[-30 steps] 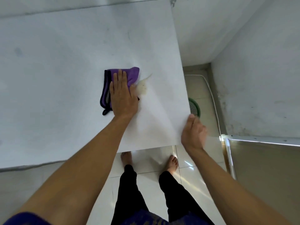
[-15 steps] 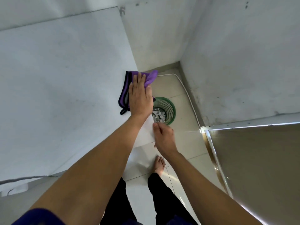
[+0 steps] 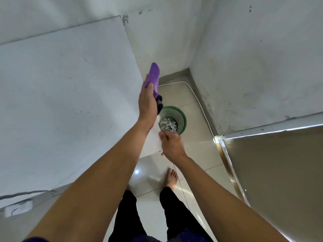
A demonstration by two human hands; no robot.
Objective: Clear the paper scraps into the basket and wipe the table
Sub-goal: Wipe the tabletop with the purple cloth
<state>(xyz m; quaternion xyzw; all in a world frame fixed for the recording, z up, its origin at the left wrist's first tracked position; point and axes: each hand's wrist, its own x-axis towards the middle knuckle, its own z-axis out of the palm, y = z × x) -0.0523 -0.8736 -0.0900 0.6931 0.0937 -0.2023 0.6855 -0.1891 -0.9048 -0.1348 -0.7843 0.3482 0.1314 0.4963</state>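
My left hand [image 3: 147, 102] is turned on its edge at the right rim of the white table [image 3: 70, 102], gripping a purple cloth [image 3: 154, 74] that sticks out past my fingertips. Just below it on the floor stands the green mesh basket [image 3: 182, 116], holding several paper scraps [image 3: 167, 125]. My right hand [image 3: 172, 144] is at the table's near right corner beside the basket, thumb on top and fingers curled under the edge. No scraps show on the tabletop.
White walls meet in a corner behind the basket. A white cable [image 3: 195, 95] runs along the tiled floor. A metal-framed panel [image 3: 271, 172] stands to the right. My bare foot [image 3: 172, 177] is below the table corner. A socket strip [image 3: 18, 208] lies at lower left.
My left hand swept the cloth rightwards across the table to its edge and tipped it up over the basket. My right hand moved in to the table's corner.
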